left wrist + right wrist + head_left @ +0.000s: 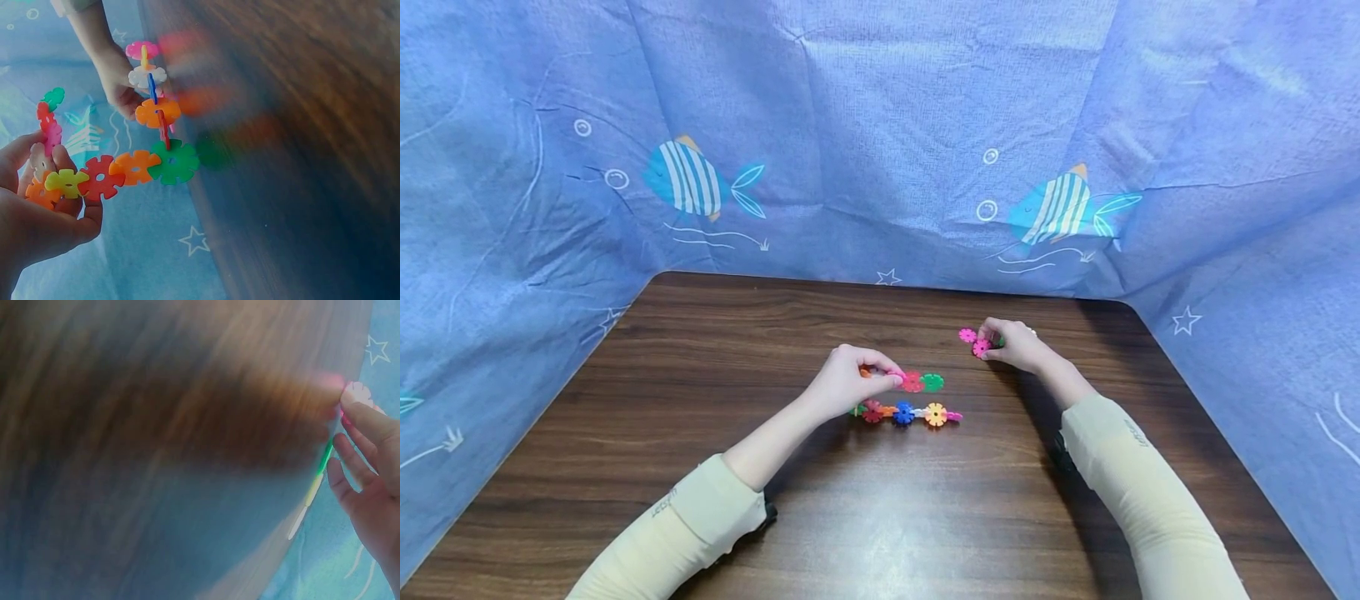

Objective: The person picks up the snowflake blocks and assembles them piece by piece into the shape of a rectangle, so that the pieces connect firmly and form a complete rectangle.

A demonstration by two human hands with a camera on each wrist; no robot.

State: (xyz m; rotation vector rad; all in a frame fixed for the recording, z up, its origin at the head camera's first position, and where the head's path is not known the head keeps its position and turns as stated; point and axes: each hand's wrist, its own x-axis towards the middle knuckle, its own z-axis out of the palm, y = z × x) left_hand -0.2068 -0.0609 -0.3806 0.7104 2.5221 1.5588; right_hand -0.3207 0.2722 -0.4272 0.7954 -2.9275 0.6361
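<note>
While the left hand's (844, 385) fingers pinch a bent chain of flower pieces (140, 157), the right hand's (1017, 345) fingers pinch a pink flower piece (978, 343).
By the left fingertips, the chain's far run ends in pink, red and green pieces; its nearer run, with red, orange, blue, white and yellow ones, passes just in front of that hand, near the middle of the table (730, 333). Just beside the pinched piece is a second pink piece (967, 335); a row of green, yellow and white pieces (314, 487) lines up under the right fingers, joined or not I cannot tell. Behind the table hangs a blue cloth (880, 125) printed with striped fish.
</note>
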